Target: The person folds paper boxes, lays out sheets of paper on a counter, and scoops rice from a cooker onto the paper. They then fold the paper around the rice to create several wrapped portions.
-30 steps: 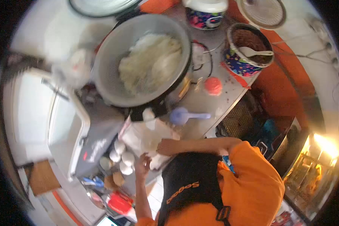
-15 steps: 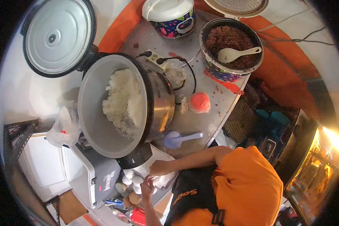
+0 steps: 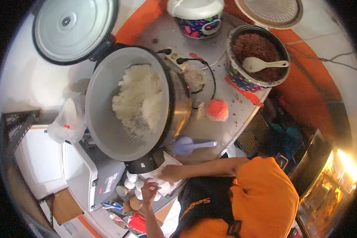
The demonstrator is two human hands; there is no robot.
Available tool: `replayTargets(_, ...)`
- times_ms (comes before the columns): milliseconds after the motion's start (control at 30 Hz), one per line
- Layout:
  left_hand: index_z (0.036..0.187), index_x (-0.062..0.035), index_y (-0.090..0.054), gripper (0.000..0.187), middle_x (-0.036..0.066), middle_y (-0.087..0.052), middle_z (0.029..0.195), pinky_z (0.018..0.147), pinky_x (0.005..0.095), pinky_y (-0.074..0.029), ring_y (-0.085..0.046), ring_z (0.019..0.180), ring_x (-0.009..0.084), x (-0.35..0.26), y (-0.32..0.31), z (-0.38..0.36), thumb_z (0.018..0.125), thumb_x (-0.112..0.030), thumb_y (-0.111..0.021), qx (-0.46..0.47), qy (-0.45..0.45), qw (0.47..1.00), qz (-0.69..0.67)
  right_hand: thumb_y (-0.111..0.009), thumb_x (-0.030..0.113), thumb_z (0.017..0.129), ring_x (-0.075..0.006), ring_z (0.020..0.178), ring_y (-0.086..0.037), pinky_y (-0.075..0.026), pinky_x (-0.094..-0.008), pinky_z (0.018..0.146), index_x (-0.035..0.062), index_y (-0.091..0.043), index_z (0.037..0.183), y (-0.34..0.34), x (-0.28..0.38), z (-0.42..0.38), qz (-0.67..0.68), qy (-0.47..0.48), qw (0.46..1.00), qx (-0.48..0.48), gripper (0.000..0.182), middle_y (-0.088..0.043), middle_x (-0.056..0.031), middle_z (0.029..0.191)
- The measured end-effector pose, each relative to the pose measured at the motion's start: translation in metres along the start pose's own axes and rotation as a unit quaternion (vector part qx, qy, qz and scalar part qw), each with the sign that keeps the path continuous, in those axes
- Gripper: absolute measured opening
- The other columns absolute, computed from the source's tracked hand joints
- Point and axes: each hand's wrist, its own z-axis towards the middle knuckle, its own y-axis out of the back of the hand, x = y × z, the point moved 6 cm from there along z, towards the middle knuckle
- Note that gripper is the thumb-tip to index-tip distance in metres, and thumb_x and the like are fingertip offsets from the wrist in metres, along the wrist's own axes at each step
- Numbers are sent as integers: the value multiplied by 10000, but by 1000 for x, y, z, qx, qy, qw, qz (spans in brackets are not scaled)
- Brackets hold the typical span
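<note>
My right hand (image 3: pixel 172 173) reaches in from the orange sleeve, its fingers closed on a white sheet of paper (image 3: pixel 167 162) at the counter's near side. More white paper lies under that hand. Just left of it, my left hand (image 3: pixel 149 191) is raised, fingers loosely bent and apart, with nothing visible in them. Beyond both hands stands a large rice cooker (image 3: pixel 127 152) with its lid (image 3: pixel 73 27) up. White rice (image 3: pixel 139 99) fills part of its pot. A bluish rice paddle (image 3: pixel 190 146) rests on the counter beside the cooker.
A floral cooker (image 3: pixel 246 79) holds dark reddish rice (image 3: pixel 254 47) and a white spoon (image 3: pixel 265 64). Another floral cooker (image 3: pixel 198 23) stands closed behind. A power strip (image 3: pixel 172 59), cables and a pink roll (image 3: pixel 217 110) lie between. A grey cooler box (image 3: pixel 107 178) stands left, near several small containers.
The view has shifted, so the cookers sit farther right. My hands have moved apart slightly; the left fingers have loosened, and more of the white paper shows by my right hand.
</note>
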Motion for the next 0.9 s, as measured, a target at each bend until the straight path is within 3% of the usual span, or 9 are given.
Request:
replayTargets(67,1185,-28,-587,531,112,-752,866,711,312,-601,-743,778,177,0,2,-4,726,-47,-854,-8,11,1000,16,-722,317,777,-419,886,-683,-546,-519,774,-16,-705,928,37,4,-48,34,-27,993,110,366,-694,-241,897)
replayTargets(133,1164,-32,-604,529,103,-755,860,711,308,-592,-740,771,169,3,-1,-6,716,-69,-882,-10,23,999,27,-634,294,900,-385,806,-696,-550,-481,727,-3,-722,891,181,35,-104,138,-39,976,162,310,-707,-231,881)
replayTargets(200,1133,-29,-636,490,104,-755,832,712,311,-589,-738,770,162,11,-1,-12,716,-78,-889,-21,34,998,54,-615,232,924,-308,752,-694,-548,-417,690,12,-724,964,292,21,-154,273,-83,958,11,248,-712,-179,841)
replayTargets(300,1096,-31,-683,434,106,-756,801,692,306,-577,-732,762,150,12,-9,-6,719,-77,-891,-17,39,999,25,-644,50,884,-177,653,-667,-533,-309,644,-6,-718,975,405,-51,-190,10,-331,858,-393,131,-710,-89,729)
replayTargets(333,1086,-33,-698,415,106,-757,792,682,303,-571,-729,759,146,11,-9,-4,720,-75,-890,-15,41,999,8,-648,68,889,-251,781,-705,-550,-370,715,-20,-707,1032,430,-72,-179,-89,-312,835,-445,178,-728,-136,843)
replayTargets(433,1057,-48,-733,372,87,-764,799,653,284,-547,-714,738,116,54,-14,1,724,-96,-892,-1,75,975,-208,-633,84,890,-388,1020,-664,-536,-473,867,-7,-694,1091,439,-209,-139,-250,-230,851,-400,228,-685,-219,1092)
replayTargets(567,994,-83,-767,249,41,-768,806,662,272,-532,-682,703,89,39,1,4,764,-110,-857,-23,94,995,10,-622,89,855,-430,1081,-636,-531,-497,915,5,-666,1131,419,-311,-104,-288,-398,855,-168,292,-653,-251,1157)
replayTargets(767,1013,-56,-753,272,50,-760,812,701,288,-553,-700,741,124,40,0,-6,765,-96,-857,-57,85,994,-25,-599,128,851,-422,1034,-650,-557,-491,867,-36,-579,1157,418,-322,-85,-275,-332,894,-120,347,-660,-240,1070)
replayTargets(900,1029,-63,-753,282,60,-751,820,726,307,-569,-711,779,143,36,2,-10,770,-96,-858,-78,86,992,-39,-552,164,887,-420,996,-660,-569,-490,848,-31,-564,1133,411,-302,-91,-344,-321,868,-157,315,-661,-228,1018)
